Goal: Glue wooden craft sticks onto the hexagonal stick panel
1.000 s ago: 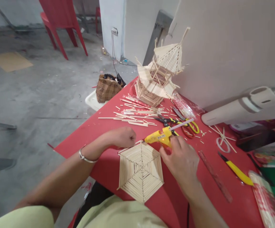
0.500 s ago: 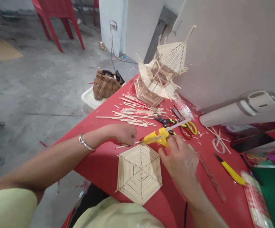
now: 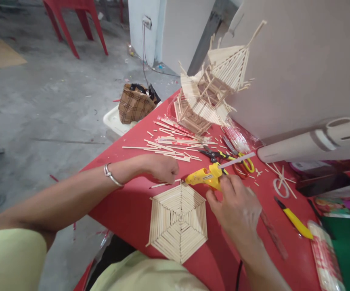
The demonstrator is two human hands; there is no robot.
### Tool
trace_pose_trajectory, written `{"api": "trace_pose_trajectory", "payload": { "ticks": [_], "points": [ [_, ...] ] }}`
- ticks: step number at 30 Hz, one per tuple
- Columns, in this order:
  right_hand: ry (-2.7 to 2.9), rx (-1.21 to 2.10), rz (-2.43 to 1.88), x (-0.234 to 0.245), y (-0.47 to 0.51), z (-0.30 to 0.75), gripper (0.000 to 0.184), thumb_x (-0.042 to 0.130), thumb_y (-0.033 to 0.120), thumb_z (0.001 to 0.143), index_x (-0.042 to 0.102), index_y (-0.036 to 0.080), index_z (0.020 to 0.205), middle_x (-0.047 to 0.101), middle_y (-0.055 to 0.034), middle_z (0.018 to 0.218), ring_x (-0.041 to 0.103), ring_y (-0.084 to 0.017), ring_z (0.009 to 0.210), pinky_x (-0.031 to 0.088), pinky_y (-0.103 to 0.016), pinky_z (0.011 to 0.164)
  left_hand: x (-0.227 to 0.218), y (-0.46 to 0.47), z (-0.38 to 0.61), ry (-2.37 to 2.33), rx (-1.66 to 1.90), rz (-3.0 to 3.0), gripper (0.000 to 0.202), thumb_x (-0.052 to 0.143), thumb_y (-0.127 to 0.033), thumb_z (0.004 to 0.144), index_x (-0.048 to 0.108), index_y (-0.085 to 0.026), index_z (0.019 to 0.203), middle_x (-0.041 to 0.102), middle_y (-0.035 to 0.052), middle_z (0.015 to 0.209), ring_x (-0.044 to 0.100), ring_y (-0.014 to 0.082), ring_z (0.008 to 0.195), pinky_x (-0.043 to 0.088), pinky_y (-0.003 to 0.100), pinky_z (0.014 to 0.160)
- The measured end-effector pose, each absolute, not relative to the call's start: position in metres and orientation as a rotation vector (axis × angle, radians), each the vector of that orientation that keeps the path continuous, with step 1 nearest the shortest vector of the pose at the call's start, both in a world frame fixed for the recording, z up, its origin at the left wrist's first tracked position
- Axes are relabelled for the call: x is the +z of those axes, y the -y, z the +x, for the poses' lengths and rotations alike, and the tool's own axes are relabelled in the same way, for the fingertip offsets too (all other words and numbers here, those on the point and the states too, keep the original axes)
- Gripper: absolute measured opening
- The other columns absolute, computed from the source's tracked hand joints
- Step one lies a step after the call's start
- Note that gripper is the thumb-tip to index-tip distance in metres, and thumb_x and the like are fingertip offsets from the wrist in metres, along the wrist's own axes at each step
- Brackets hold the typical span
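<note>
The right hand grips a yellow plastic glue gun, its pale label too small to read, with the nozzle near the top corner of a hexagonal panel of pale wooden sticks flat on the red counter. The left hand curls over a slim wooden stick; whether it pinches it, I cannot tell.

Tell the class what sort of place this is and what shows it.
Probably an indoor craft corner, at home or in a workshop; which is unclear. The right hand holds a yellow glue gun, thin sticks lie loose on the red table, and a stick-built model stands behind.
</note>
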State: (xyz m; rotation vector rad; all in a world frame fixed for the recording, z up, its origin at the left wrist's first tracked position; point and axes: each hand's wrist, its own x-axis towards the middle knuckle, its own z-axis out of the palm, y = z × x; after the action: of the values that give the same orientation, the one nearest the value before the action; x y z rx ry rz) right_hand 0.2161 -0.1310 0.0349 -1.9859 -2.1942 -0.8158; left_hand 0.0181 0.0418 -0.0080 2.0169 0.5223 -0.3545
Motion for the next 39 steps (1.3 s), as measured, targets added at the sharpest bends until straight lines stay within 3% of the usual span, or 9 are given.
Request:
{"api": "trace_pose_trajectory", "payload": {
  "ticks": [8, 10, 14, 17, 23, 28, 39],
  "points": [
    [2.090, -0.867, -2.033, 0.039, 0.138, 0.220, 0.017, 0.058, 0.029, 0.086, 0.063, 0.017, 0.097, 0.069, -0.0052, 0.092, 0.052, -0.016, 0.065, 0.036, -0.031, 0.064, 0.001, -0.042, 0.018, -0.613, -0.131, 1.898, 0.007, 0.050, -0.020, 0.073, 0.052, -0.020, 0.067, 0.063, 0.0023, 0.062, 0.054, 0.0145, 0.053, 0.036, 0.028, 0.053],
    [2.086, -0.876, -2.050, 0.039, 0.142, 0.222, 0.019, 0.059, 0.031, 0.086, 0.063, 0.017, 0.098, 0.069, -0.0057, 0.094, 0.052, -0.016, 0.065, 0.036, -0.031, 0.063, 0.005, -0.040, 0.023, -0.633, -0.148, 1.833, 0.003, 0.050, -0.017, 0.074, 0.051, -0.020, 0.075, 0.061, 0.0011, 0.061, 0.055, 0.0146, 0.053, 0.038, 0.027, 0.055],
    [2.104, -0.857, -2.067, 0.039, 0.147, 0.225, 0.021, 0.059, 0.032, 0.086, 0.064, 0.017, 0.100, 0.069, -0.0067, 0.095, 0.053, -0.017, 0.067, 0.038, -0.031, 0.064, 0.007, -0.040, 0.037, -0.612, -0.148, 1.880, 0.015, 0.051, -0.011, 0.074, 0.052, -0.021, 0.086, 0.057, -0.0005, 0.064, 0.050, 0.0147, 0.057, 0.034, 0.028, 0.057],
    [2.100, -0.841, -2.079, 0.040, 0.150, 0.224, 0.020, 0.058, 0.031, 0.087, 0.064, 0.017, 0.101, 0.069, -0.0066, 0.094, 0.055, -0.017, 0.069, 0.036, -0.031, 0.064, 0.004, -0.044, 0.048, -0.552, -0.107, 2.081, 0.009, 0.059, -0.015, 0.072, 0.052, -0.020, 0.075, 0.054, -0.0006, 0.068, 0.044, 0.0137, 0.060, 0.029, 0.029, 0.058],
    [2.100, -0.857, -2.074, 0.039, 0.152, 0.219, 0.021, 0.059, 0.031, 0.087, 0.064, 0.017, 0.102, 0.069, -0.0071, 0.095, 0.056, -0.018, 0.071, 0.036, -0.031, 0.064, 0.000, -0.055, 0.062, -0.439, -0.246, 2.182, 0.032, 0.072, -0.023, 0.069, 0.047, -0.019, 0.050, 0.045, -0.0035, 0.050, 0.038, 0.0117, 0.052, 0.023, 0.030, 0.055],
    [2.115, -0.911, -2.008, 0.040, 0.150, 0.213, 0.020, 0.062, 0.031, 0.087, 0.063, 0.016, 0.101, 0.069, -0.0074, 0.095, 0.055, -0.018, 0.068, 0.038, -0.032, 0.065, 0.005, -0.056, 0.064, -0.456, -0.377, 2.035, 0.028, 0.074, -0.027, 0.068, 0.057, -0.018, 0.047, 0.053, -0.0017, 0.043, 0.044, 0.0125, 0.048, 0.028, 0.029, 0.054],
    [2.201, -0.866, -1.909, 0.041, 0.140, 0.203, 0.019, 0.060, 0.025, 0.090, 0.063, 0.017, 0.106, 0.070, -0.0066, 0.093, 0.061, -0.018, 0.075, 0.035, -0.033, 0.065, 0.006, -0.053, 0.070, -0.501, -0.383, 2.111, 0.027, 0.075, -0.017, 0.062, 0.057, -0.019, 0.041, 0.054, 0.0001, 0.044, 0.047, 0.0156, 0.050, 0.034, 0.031, 0.057]
  ]
}}
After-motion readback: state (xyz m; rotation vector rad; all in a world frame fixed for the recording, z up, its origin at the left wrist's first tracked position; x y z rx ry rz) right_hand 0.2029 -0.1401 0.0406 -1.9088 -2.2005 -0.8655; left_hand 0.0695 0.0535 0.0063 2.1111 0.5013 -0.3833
